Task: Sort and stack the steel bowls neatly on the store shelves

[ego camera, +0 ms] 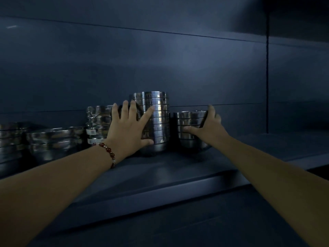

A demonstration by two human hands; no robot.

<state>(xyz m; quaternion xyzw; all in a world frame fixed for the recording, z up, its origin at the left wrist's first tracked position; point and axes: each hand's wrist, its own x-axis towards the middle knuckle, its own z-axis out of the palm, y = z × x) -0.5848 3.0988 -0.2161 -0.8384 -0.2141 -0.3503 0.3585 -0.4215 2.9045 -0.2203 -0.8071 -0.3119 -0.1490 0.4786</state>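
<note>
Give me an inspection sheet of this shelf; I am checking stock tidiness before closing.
Surface: dark blue store shelf, dimly lit.
Job's things: tall stack of shiny steel bowls; short stack of steel bowls beside it; further steel bowl stacks leftward, some labelled.
Clutter: nothing seen.
Hands: left hand spread against the tall stack; right hand grips the short stack, thumb in front, fingers behind the rim.
Cables: nothing seen.
Surroundings: dark blue back panel; red beaded bracelet on left wrist.

Dark navy-blue shelf (178,168) and matching blue back panel (160,59) all round. Shiny silver steel bowl stacks (156,120) gleam at centre, white price labels (91,132) at nine o'clock. Beaded bracelet (108,152) at seven o'clock: deep red beads, a few pale white ones.
</note>
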